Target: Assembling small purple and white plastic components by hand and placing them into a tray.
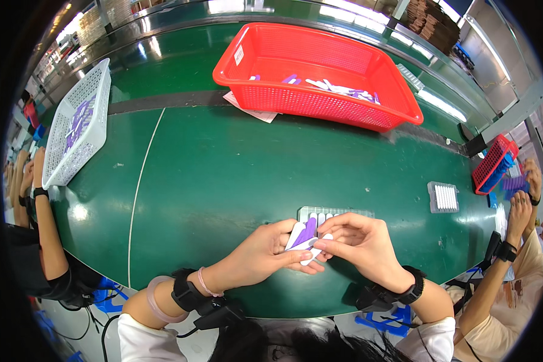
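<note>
In the middle near the front edge, my left hand (256,250) is closed around a small bunch of flat, round-ended strips (303,234), some white and some purple. My right hand (365,244) pinches one white strip (317,249) with a grey patch at one end, held across the bunch. Just beyond my fingers lies a clear ribbed tray (306,212) with white strips standing in it; my hands hide much of it.
A red basket (320,108) with loose strips stands at the back, over a paper sheet (251,108). At the left is a white basket (96,136) of purple strips. A small filled tray (444,198) lies right. Co-workers' arms (51,235) flank the green table (223,175).
</note>
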Motion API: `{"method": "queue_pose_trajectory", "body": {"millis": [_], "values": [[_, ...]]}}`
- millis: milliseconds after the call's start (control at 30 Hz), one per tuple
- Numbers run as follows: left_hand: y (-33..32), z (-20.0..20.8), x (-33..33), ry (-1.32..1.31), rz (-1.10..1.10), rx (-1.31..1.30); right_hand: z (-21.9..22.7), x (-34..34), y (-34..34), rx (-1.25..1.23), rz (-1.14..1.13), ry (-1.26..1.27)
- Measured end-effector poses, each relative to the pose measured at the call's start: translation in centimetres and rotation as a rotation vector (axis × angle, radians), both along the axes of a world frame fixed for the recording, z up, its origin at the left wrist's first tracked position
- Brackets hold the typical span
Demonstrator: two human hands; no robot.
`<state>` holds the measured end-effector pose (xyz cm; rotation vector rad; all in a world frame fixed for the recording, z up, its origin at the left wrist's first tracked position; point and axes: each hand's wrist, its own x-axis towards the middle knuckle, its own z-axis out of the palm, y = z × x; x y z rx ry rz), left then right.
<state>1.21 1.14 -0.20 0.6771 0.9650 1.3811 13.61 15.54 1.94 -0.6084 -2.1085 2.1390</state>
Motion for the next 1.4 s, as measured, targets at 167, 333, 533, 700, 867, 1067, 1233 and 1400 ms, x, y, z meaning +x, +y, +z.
{"method": "queue_pose_trajectory", "body": {"millis": [167,333,533,700,867,1067,1233,1400], "values": [[-0.2,-0.6,0.2,-0.006,0.032,-0.017,-0.2,-0.7,-0.2,0.032,0.002,-0.081],[0.0,-0.9,0.4,0.0,0.07,-0.007,-0.5,-0.8,0.4,0.096,0.034,-0.123],[0.0,-0.7,0.2,0.007,0.111,-0.017,0.8,-0.7,0.9,0.122,0.012,-0.084],[0.0,-0.2,-0.4,-0.133,0.107,-0.093,1.9,-0.2,1.4,1.097,0.066,0.406],[0.1,-0.5,0.0,-0.223,0.123,-0.047,1.3,0.3,-1.1,1.747,0.49,0.548],[-0.2,-1.2,-0.1,-0.183,0.161,-0.096,0.3,0.4,-1.0,1.562,0.508,0.587],[-0.2,-0.4,-0.1,-0.095,0.098,-0.027,1.2,0.7,-0.4,0.932,0.088,0.328],[0.0,-0.4,-0.1,0.029,0.035,-0.003,0.0,-0.3,0.5,0.239,0.06,0.138]]}}
